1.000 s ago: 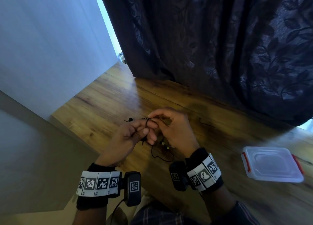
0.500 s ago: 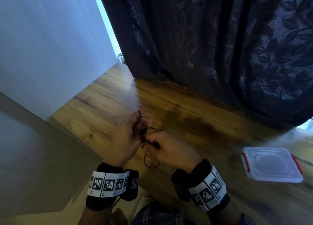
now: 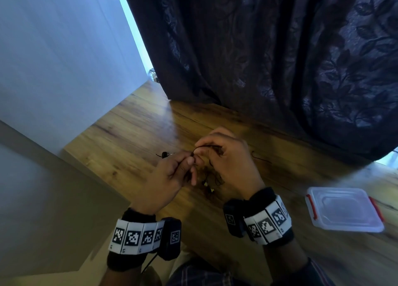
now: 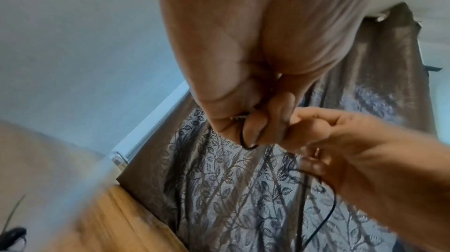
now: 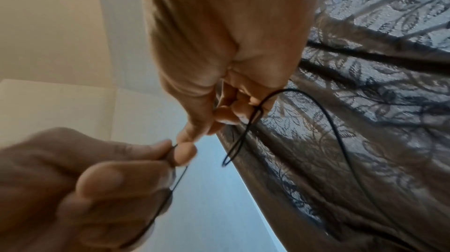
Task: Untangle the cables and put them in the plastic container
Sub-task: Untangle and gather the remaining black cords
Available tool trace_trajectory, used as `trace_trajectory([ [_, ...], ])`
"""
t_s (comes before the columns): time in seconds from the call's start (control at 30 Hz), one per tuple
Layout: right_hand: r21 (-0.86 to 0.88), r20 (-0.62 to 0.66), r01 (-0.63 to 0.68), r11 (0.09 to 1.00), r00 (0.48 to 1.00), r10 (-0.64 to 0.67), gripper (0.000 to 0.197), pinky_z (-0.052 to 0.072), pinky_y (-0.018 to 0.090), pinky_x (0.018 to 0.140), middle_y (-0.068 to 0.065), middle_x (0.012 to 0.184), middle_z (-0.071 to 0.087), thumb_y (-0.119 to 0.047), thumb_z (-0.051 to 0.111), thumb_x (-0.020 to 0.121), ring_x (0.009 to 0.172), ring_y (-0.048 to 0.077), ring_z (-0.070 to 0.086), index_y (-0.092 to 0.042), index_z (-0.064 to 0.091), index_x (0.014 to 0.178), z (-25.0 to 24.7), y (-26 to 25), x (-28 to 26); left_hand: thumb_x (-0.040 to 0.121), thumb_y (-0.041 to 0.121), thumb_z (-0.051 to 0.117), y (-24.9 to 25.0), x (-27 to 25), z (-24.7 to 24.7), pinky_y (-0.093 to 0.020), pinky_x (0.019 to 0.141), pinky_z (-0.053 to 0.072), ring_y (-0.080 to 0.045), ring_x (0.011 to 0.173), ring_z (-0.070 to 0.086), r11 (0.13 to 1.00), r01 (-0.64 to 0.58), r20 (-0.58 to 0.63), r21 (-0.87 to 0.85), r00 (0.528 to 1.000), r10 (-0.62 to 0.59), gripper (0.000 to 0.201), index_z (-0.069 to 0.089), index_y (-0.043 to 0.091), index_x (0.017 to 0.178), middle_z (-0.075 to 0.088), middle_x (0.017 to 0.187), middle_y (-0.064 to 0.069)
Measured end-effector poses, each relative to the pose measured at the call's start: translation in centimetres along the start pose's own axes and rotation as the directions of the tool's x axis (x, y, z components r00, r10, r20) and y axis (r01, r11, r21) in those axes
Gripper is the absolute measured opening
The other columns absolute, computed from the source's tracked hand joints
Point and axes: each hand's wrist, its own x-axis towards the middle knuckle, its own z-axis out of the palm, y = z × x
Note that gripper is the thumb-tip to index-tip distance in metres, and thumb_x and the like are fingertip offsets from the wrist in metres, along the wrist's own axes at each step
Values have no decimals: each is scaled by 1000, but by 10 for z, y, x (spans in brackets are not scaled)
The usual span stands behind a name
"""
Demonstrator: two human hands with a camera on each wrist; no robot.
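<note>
Hands meet above the wooden table (image 3: 137, 134), knuckles up and wrists nearly level, fingertips close together over a small snarl of thin black cables (image 3: 212, 178) that hangs between them and trails onto the wood. The left hand (image 3: 170, 178) has its fingers curled in, thumb and forefinger pinching a strand, a short loop sticking out below the fingertips in the left wrist view. The right hand (image 3: 228, 162) arches higher, fingers bent round, nipping another strand that curves up in a bow over its knuckles; in the right wrist view more cable swings away in a long loop. An earbud end (image 3: 164, 154) lies on the wood just beyond the left hand. The plastic container (image 3: 344, 212), lid on with red clips, sits well apart to the right. A dark leaf-patterned curtain (image 3: 280, 59) hangs behind.
</note>
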Motion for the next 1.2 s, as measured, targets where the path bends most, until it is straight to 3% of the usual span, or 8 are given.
trace_trajectory([
  [0.13,72,23,-89,993,996,88,15,54,22,82,-8,99,70,-8,64,96,96,8,67,-17,75,102,4,16,-4,101,14,47,6,-1,1,-29,63,51,-22,60,58,994,-3,-15,-108,1000,1,23,66,5,110,72,80,-11],
  [0.27,127,188,-217,968,963,191,22,56,21,77,-6,97,73,-3,59,98,88,7,70,-19,70,108,14,27,-11,97,5,51,10,-2,5,-30,65,54,-19,65,63,976,16,-60,-217,998,-30,26,63,-1,120,75,90,-16],
  [0.43,50,390,-368,929,863,321,24,57,44,70,-5,80,68,-11,44,106,67,7,62,-24,63,102,27,27,-25,93,13,54,4,1,1,-40,88,57,-22,97,73,985,4,-96,-171,995,-21,39,56,16,132,73,119,-1],
  [0.57,-5,553,-404,915,761,339,17,54,26,61,11,89,74,-12,45,106,66,14,67,-21,59,107,29,16,-31,99,-2,50,-7,4,5,-27,92,56,-10,105,70,1000,18,-146,-3,989,-19,47,44,13,143,67,129,4],
  [0.67,-91,602,-418,904,700,384,15,57,26,64,11,89,75,-18,48,106,67,14,71,-16,63,104,22,11,-32,100,3,45,-14,4,3,-20,90,53,-7,100,69,979,-19,-217,201,974,63,47,37,21,143,64,127,1],
  [0.83,-269,483,-280,922,789,380,19,44,18,58,-7,82,69,-34,51,104,62,-4,59,-27,68,107,-2,1,-29,101,10,40,-21,0,1,-28,86,55,-6,90,65,924,33,-212,382,976,53,41,43,17,142,67,107,5],
  [1.03,-260,478,-235,936,811,337,9,59,35,74,-8,87,71,-30,69,92,77,7,66,-27,71,100,-19,-10,-26,104,23,38,-28,0,3,-33,77,53,-5,82,64,924,45,-90,380,996,-12,33,53,17,133,68,90,10],
  [1.2,-158,414,-198,967,876,247,13,50,16,77,-19,95,62,-25,70,92,88,-4,61,-26,72,105,-26,-4,-24,107,31,40,-16,-4,6,-33,72,49,-11,71,63,983,100,60,157,992,-110,26,65,24,108,68,78,2],
])
